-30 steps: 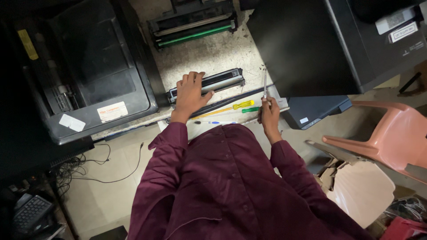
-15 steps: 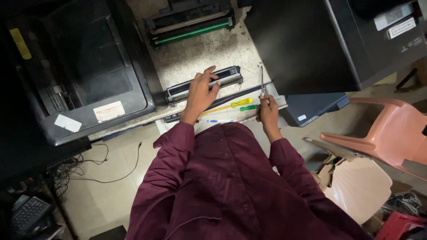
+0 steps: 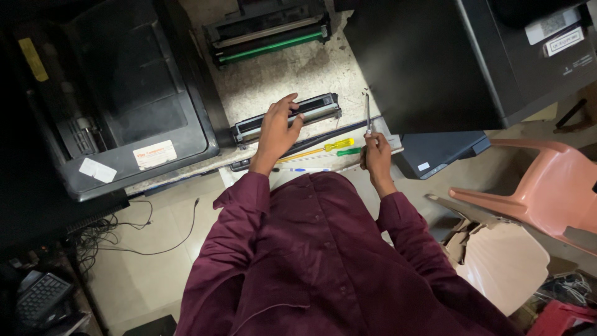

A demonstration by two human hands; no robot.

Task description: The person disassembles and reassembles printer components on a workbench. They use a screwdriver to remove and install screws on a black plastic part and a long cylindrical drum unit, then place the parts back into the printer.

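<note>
My left hand (image 3: 278, 129) rests on a long black toner cartridge (image 3: 317, 109) lying on the speckled worktop (image 3: 292, 71), fingers spread over its middle. My right hand (image 3: 375, 152) grips a thin metal screwdriver (image 3: 367, 111) with its shaft pointing away from me, just right of the cartridge. Between my hands lie a long dark rod (image 3: 329, 135), a yellow-handled screwdriver (image 3: 336, 145) and a green-handled one (image 3: 349, 151). My dark red sleeves fill the lower frame.
A second cartridge with a green strip (image 3: 268, 34) lies at the back. A black printer (image 3: 118, 99) stands at left, another large black machine (image 3: 460, 56) at right. A pink plastic chair (image 3: 538, 193), cables (image 3: 124, 230) and a keyboard (image 3: 40, 298) are on the floor.
My left hand has slid from the cartridge's left part toward its middle. My right hand has lifted the thin screwdriver slightly and holds it more upright.
</note>
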